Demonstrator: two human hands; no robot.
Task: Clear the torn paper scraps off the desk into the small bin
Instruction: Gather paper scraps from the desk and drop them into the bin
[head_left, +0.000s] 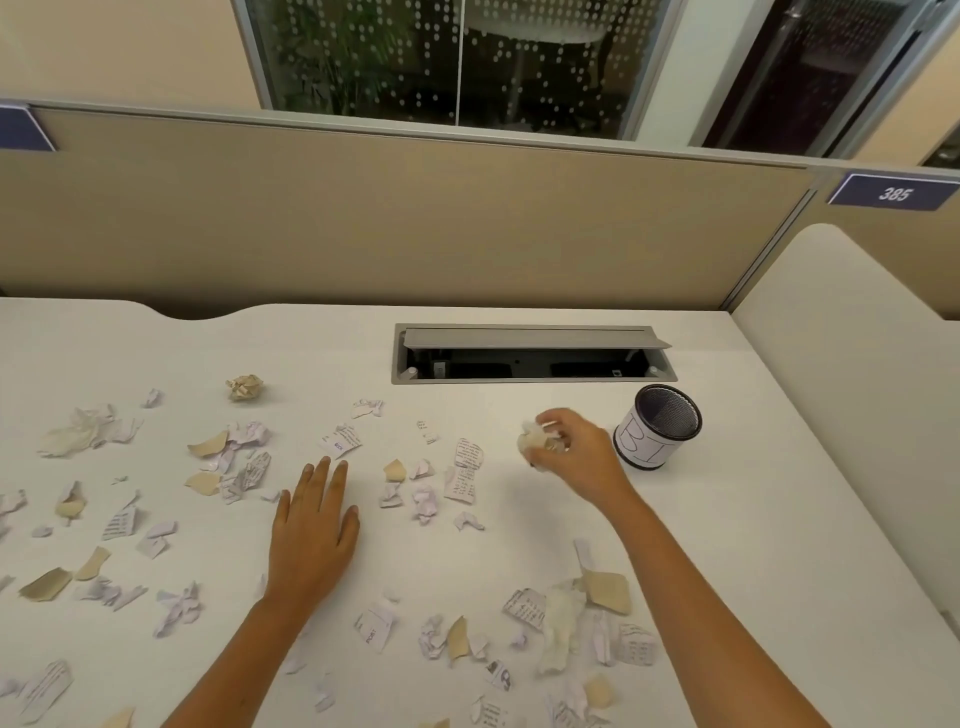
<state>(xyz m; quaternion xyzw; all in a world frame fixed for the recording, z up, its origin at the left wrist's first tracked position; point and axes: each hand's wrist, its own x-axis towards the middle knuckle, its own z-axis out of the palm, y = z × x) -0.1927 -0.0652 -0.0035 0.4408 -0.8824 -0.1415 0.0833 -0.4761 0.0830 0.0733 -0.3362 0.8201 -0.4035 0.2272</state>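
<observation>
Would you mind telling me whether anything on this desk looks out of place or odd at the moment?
Torn paper scraps litter nearly the whole desk, with a crumpled paper ball lying apart near the back. The cable tray lid stands open. The small mesh bin is upright; the right hand holds a paper wad beside it.

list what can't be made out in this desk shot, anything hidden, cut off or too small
Head view, the only one:
- Inside of the small black mesh bin: hidden by its own wall, so contents unknown.
- Crumpled white paper wad: partly covered by the right hand, full extent unclear.
- Desk under the flat left hand: covered by the palm.
- Printed text on the torn scraps: too small.
- Scraps at the lower and left edges: cut off.
</observation>
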